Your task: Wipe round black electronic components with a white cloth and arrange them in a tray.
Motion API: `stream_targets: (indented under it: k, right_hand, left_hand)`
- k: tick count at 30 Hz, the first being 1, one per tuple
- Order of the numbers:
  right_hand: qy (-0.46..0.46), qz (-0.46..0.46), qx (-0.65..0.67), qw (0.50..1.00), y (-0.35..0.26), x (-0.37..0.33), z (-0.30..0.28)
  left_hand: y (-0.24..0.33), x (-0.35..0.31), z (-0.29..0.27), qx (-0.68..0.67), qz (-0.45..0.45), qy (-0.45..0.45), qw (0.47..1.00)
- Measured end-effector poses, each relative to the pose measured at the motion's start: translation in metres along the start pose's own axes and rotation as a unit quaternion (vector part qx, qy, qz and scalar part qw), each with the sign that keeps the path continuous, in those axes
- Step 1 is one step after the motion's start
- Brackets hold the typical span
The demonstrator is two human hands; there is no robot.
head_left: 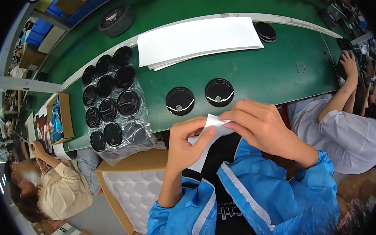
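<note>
Close to my body, a narrow white paper strip [200, 160] is held between both hands, its lower end hanging down. My left hand [188, 142] pinches it between thumb and fingers. On the strip's upper right end, my right hand [263, 123] has its fingertips closed. Just beyond my hands two round black discs lie side by side on the green table, the left disc [180, 100] and the right disc [219, 92], each with a pale curved line and a small light spot near its lower edge.
Several black round parts [105, 85] sit on clear plastic film at left. White sheets [200, 39] lie behind the discs, beside a stacked black part [265, 31]. A cardboard box [109, 195] with a white insert stands lower left. Co-workers sit on both sides.
</note>
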State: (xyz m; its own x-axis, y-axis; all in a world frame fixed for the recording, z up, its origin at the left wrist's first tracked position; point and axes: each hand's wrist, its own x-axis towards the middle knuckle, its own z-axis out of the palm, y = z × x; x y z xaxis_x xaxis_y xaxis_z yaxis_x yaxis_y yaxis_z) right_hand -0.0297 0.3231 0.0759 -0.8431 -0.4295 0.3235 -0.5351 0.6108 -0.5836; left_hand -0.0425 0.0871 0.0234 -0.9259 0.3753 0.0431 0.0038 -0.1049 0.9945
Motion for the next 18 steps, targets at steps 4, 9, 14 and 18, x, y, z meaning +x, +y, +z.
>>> stream_targets:
  k: [4,9,14,18]
  right_hand:
    - [-0.004,-0.055,-0.049,0.997,0.010,-0.008,0.005]
    - [0.017,-0.013,-0.020,1.000,0.019,-0.021,0.017]
    - [0.091,-0.023,0.004,0.996,0.023,-0.014,0.015]
    - [0.028,-0.035,-0.002,0.999,0.028,-0.016,0.017]
  left_hand:
    - [-0.015,-0.001,0.008,0.069,0.045,-0.014,0.997]
    - [-0.030,-0.008,0.022,0.054,-0.008,0.034,0.998]
    - [-0.031,-0.006,0.028,0.010,-0.058,0.078,0.995]
    - [-0.034,-0.005,0.021,0.052,-0.039,0.050,0.997]
